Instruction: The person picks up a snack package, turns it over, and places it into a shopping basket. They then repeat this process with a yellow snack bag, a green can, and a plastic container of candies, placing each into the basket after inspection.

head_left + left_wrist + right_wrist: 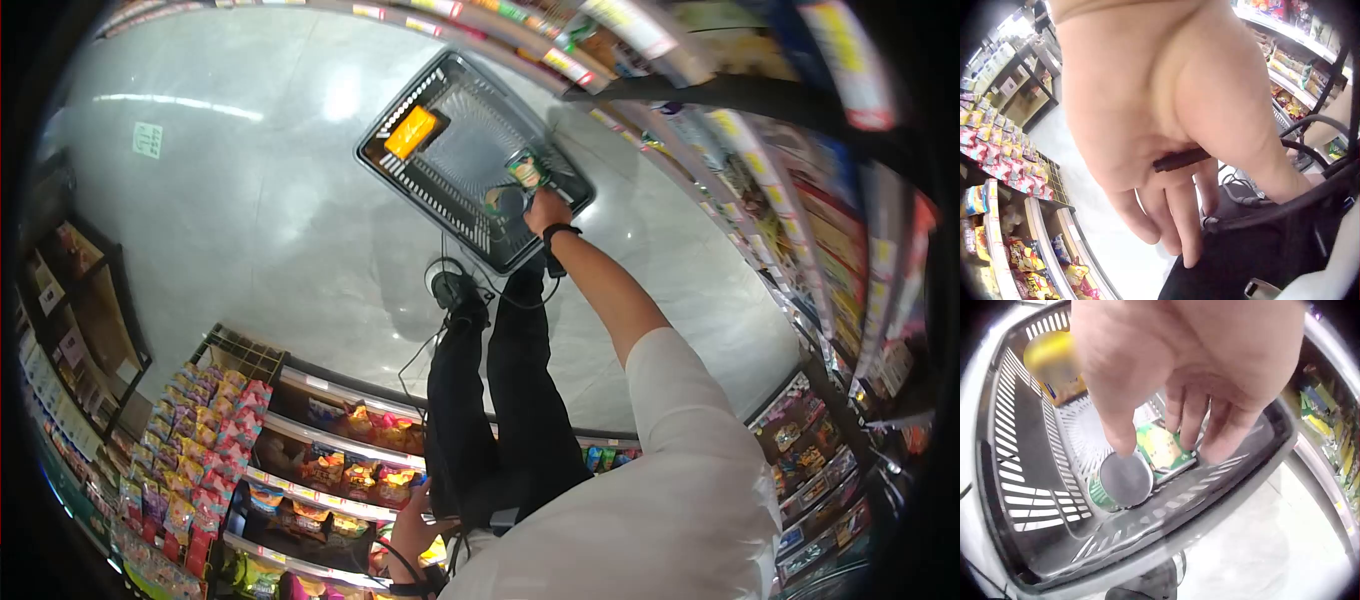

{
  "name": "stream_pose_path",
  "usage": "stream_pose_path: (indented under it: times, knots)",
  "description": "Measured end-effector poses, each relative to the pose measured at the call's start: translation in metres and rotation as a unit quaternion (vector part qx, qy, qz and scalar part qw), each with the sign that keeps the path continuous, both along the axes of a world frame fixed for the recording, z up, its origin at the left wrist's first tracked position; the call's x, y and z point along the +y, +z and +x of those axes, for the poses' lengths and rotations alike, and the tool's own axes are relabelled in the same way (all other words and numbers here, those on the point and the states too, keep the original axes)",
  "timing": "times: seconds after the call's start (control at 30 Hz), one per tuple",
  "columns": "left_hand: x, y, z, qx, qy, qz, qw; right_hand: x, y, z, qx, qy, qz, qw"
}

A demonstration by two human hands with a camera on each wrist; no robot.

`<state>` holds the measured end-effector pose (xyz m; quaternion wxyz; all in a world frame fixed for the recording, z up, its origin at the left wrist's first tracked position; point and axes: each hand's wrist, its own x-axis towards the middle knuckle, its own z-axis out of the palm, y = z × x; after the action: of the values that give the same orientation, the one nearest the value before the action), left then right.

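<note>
My right hand is inside a black shopping basket, with loosely bent fingers. Below the thumb stands a can with a grey lid and a green side. The fingertips are close over a green can with a yellow picture, lying on its side beside the first. A yellow-orange package sits at the basket's far end. By my hip, my left hand hangs with its fingers pointing down and loosely bent. A short black strip crosses its palm.
Stocked shelves curve along the right, close to the basket. Behind me are snack shelves and a rack of hanging bags. A dark shelf unit stands at the left. Cables run along my legs on the grey floor.
</note>
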<state>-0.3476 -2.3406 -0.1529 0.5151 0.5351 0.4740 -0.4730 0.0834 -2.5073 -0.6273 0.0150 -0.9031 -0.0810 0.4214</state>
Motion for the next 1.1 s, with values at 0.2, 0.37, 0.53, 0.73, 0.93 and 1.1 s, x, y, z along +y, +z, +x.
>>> stream_pose_path:
  times: [0.2,0.37,0.53,0.73,0.93,1.1]
  knots:
    - [-0.008,0.064,0.054,0.035,-0.075,0.059,0.995,-0.028,0.169,0.016,-0.025,-0.093,0.121,0.988]
    - [-0.014,0.079,0.034,-0.135,-0.025,0.101,0.985,-0.1,0.266,0.021,-0.023,-0.114,0.14,0.983]
    - [-0.012,0.099,0.045,-0.197,0.092,0.099,0.971,-0.206,0.279,0.015,0.006,-0.18,0.117,0.977]
    - [-0.013,0.113,0.06,-0.28,0.075,0.134,0.948,-0.256,0.315,-0.003,0.014,-0.448,0.216,0.868]
    - [0.017,0.117,0.046,-0.299,0.073,0.127,0.943,-0.175,0.364,-0.001,0.057,-0.376,0.231,0.895]
    - [0.086,0.128,0.019,-0.312,0.055,0.185,0.93,-0.047,0.417,-0.003,0.048,-0.284,0.313,0.905]
